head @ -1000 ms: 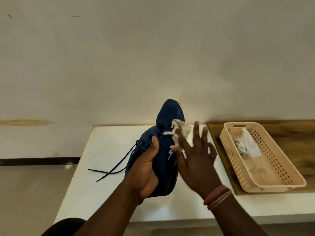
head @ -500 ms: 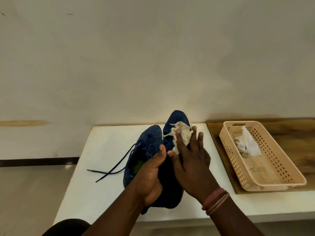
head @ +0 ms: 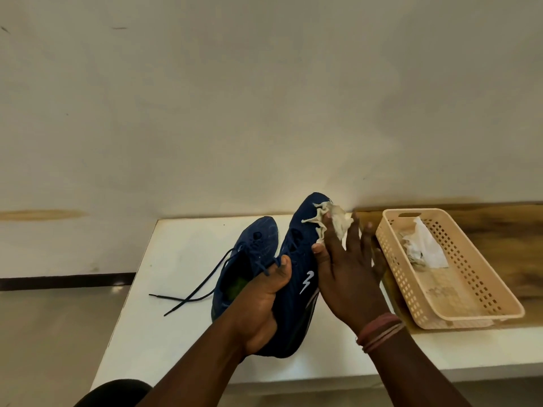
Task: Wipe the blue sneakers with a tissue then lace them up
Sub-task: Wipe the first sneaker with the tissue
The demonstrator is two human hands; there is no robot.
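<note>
Two dark blue knit sneakers in view. Left hand (head: 258,306) grips the heel end of the right-side sneaker with the white side logo (head: 296,277); thumb curled over its collar, the other fingers hidden behind the shoe. That sneaker is tilted, toe pointing away; whether its heel touches the white tabletop (head: 176,259) can't be told, the hand covers it. Right hand (head: 346,271) has fingers spread and fairly straight, pressing a crumpled off-white tissue (head: 332,220) against the sneaker's toe area; most of the tissue sits under the fingers, only the ragged top edge shows. Second blue sneaker (head: 249,251) lies on the tabletop just left of the left hand, its rear partly blocked by that hand, dark laces (head: 191,289) trailing loose further left. Right of the right hand: beige perforated plastic basket (head: 484,277) holding crumpled white tissue paper (head: 423,248), standing on a brown wooden surface (head: 505,230). Red-brown thread bands (head: 379,329) on the right wrist. Dark shape at the bottom edge is cut off, unidentifiable.
</note>
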